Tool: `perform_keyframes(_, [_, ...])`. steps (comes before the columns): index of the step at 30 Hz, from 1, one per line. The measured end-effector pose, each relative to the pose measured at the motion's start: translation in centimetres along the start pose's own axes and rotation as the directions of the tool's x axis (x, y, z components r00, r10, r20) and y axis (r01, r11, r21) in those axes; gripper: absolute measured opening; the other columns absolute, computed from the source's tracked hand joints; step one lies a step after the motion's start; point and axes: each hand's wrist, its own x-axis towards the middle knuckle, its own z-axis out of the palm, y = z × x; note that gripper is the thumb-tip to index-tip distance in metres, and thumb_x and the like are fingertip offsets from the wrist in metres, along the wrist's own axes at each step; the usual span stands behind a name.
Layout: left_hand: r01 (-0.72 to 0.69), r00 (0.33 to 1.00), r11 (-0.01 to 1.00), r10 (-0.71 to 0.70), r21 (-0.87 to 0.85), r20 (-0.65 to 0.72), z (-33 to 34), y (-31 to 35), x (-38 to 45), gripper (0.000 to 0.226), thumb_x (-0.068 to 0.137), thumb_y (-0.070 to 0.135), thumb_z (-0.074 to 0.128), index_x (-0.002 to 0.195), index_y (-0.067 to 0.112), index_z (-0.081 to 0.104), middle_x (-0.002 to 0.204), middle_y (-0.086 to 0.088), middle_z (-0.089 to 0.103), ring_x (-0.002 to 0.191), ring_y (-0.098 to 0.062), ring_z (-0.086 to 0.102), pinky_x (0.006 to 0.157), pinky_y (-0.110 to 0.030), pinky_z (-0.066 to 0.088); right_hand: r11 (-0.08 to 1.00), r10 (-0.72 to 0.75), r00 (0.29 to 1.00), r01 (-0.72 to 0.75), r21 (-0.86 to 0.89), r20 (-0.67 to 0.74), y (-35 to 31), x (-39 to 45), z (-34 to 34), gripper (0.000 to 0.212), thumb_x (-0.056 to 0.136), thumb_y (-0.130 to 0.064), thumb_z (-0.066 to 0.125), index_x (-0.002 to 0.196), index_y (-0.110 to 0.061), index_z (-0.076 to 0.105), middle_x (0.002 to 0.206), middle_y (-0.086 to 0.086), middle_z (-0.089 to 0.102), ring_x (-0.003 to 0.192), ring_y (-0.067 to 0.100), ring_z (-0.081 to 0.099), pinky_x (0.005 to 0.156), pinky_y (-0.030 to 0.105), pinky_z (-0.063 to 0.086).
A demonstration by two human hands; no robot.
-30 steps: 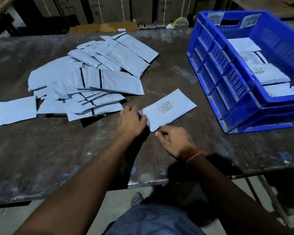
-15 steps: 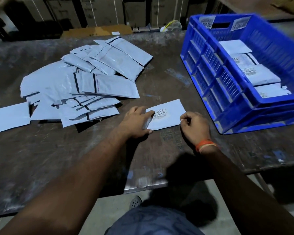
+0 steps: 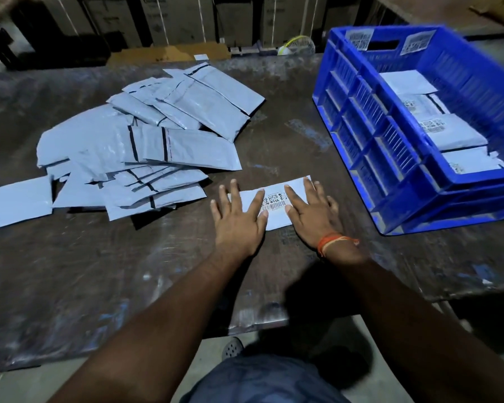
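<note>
A white mailer pouch (image 3: pixel 275 220) with a printed barcode label (image 3: pixel 274 201) is laid flat on the dark, worn surface (image 3: pixel 99 271), near its front edge and between a heap of pouches and a crate. The pouch is pressed down by both hands. The left hand (image 3: pixel 239 219) is spread over its left end, with the fingers (image 3: pixel 234 190) straight and splayed and nothing gripped. The right hand (image 3: pixel 312 213) is laid flat over its right end, its fingers likewise extended, and an orange thread (image 3: pixel 332 242) is worn at that wrist. Only the label and the strip of pouch between the two thumbs are left uncovered.

To the left, a loose pile of grey mailer pouches (image 3: pixel 146 146) is spread in overlapping layers, well apart from the pressed pouch. To the right, a blue plastic crate (image 3: pixel 370 135) is set on the surface, and several labelled pouches (image 3: pixel 448 132) are stacked inside it. Cardboard boxes (image 3: pixel 172 18) are lined up beyond the far edge.
</note>
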Motion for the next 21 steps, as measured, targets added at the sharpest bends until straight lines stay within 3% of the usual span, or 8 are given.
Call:
perform_keyframes(3, [0.146,0.988,0.989,-0.145,-0.012,0.053,-0.9,0.2,-0.2,0.056,0.101,0.057,0.029,0.155,0.044,0.021,0.165,-0.020,-0.010,0.151,-0.043,-0.008,0.117,-0.065,0.001,0.988,0.122,0.992,-0.124,0.086,0.037,-0.8,0.2,-0.8,0.056,0.100,-0.054,0.038,0.153,-0.046,0.023,0.166,0.008,0.004,0.151,0.030,0.006,0.117,0.050,0.017])
perform_keyframes(7, [0.297,0.955,0.946,-0.296,-0.133,0.023,-2.6,1.2,-0.5,0.045,0.094,0.038,0.057,0.137,0.030,0.046,0.149,-0.020,0.025,0.136,-0.038,0.029,0.108,-0.049,0.034,0.921,0.278,0.961,-0.270,0.279,0.013,-1.0,1.3,-2.1,0.066,0.083,-0.041,0.067,0.145,-0.037,0.045,0.144,0.014,0.035,0.130,0.038,0.036,0.112,0.043,0.034])
perform_keyframes(9, [0.343,0.938,0.907,-0.347,-0.246,0.029,-3.3,1.2,-0.4,0.034,0.093,0.026,0.058,0.126,0.030,0.054,0.140,-0.015,0.030,0.123,-0.035,0.037,0.098,-0.040,0.039,0.856,0.323,0.946,-0.309,0.415,0.038,-0.8,1.4,-2.7,0.062,0.078,-0.031,0.073,0.138,-0.034,0.055,0.131,0.014,0.040,0.118,0.035,0.048,0.110,0.033,0.039])
perform_keyframes(11, [0.407,0.912,0.848,-0.400,-0.340,0.094,-4.0,1.0,0.0,0.030,0.094,0.020,0.057,0.121,0.032,0.058,0.136,-0.012,0.029,0.116,-0.032,0.040,0.092,-0.033,0.039,0.771,0.307,0.948,-0.300,0.562,0.085,-0.5,1.3,-3.1,0.052,0.074,-0.020,0.075,0.124,-0.031,0.066,0.125,0.012,0.047,0.111,0.028,0.055,0.103,0.025,0.041])
perform_keyframes(15, [0.381,0.924,0.791,-0.339,-0.478,0.175,-5.0,-0.4,0.5,0.035,0.083,-0.002,0.063,0.104,0.024,0.068,0.129,-0.008,0.031,0.080,-0.015,0.049,0.069,-0.009,0.044,0.500,0.185,0.969,-0.235,0.834,0.163,0.4,0.8,-3.9,0.032,0.070,0.001,0.073,0.090,-0.023,0.073,0.102,0.014,0.073,0.087,0.026,0.068,0.089,0.036,0.054])
perform_keyframes(17, [0.342,0.940,0.796,-0.284,-0.499,0.191,-4.9,-1.5,0.8,0.035,0.075,-0.006,0.069,0.092,0.025,0.072,0.123,-0.006,0.049,0.070,-0.004,0.045,0.049,-0.002,0.035,0.409,0.117,0.973,-0.230,0.883,0.199,0.7,0.2,-4.7,0.032,0.080,0.012,0.068,0.099,-0.013,0.074,0.101,0.017,0.071,0.083,0.023,0.066,0.081,0.031,0.055])
perform_keyframes(19, [0.363,0.931,0.780,-0.277,-0.509,0.240,-5.4,-2.5,1.2,0.034,0.070,-0.005,0.071,0.085,0.026,0.075,0.106,-0.002,0.070,0.069,-0.005,0.053,0.050,-0.007,0.036,0.398,0.083,0.979,-0.204,0.894,0.187,0.8,-0.4,-5.5,0.033,0.085,0.013,0.065,0.111,-0.006,0.071,0.101,0.016,0.070,0.073,0.012,0.067,0.066,0.020,0.055])
perform_keyframes(21, [0.366,0.930,0.710,-0.256,-0.601,0.264,-6.4,-3.0,1.8,0.033,0.076,-0.004,0.062,0.083,0.025,0.077,0.093,0.000,0.075,0.073,-0.010,0.062,0.059,-0.015,0.044,0.405,0.081,0.986,-0.169,0.899,0.149,0.6,-0.8,-6.5,0.033,0.087,0.012,0.063,0.115,-0.005,0.070,0.097,0.012,0.069,0.064,0.003,0.064,0.058,0.014,0.049])
